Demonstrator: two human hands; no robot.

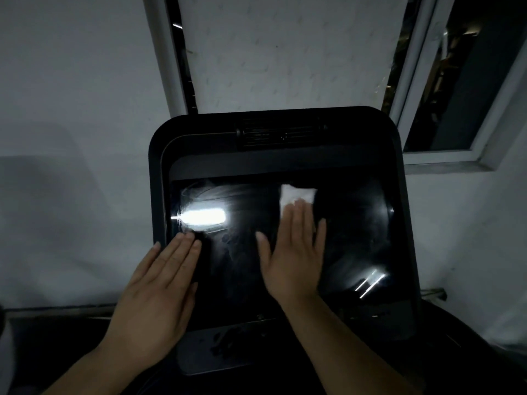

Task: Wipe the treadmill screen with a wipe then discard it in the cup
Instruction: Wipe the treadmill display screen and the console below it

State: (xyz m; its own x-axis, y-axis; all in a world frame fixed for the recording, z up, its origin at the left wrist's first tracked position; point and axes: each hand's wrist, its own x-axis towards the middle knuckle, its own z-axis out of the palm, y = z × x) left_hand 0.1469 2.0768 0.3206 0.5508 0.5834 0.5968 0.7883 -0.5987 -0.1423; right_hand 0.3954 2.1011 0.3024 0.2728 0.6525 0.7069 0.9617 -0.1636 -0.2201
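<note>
The treadmill screen (pixel 245 252) is a dark glossy panel in a black console, with smear marks and a bright light reflection at its left. A white wipe (pixel 296 195) lies flat against the screen's upper middle. My right hand (pixel 293 252) presses on it with straight fingers, covering its lower part. My left hand (pixel 159 292) rests flat on the screen's lower left edge, fingers straight, holding nothing. No cup is in view.
The black console frame (pixel 159 166) has a vent slot (pixel 279 135) at its top. A white wall is behind, with a window frame (pixel 445 158) at the upper right. Dark treadmill parts lie below the console.
</note>
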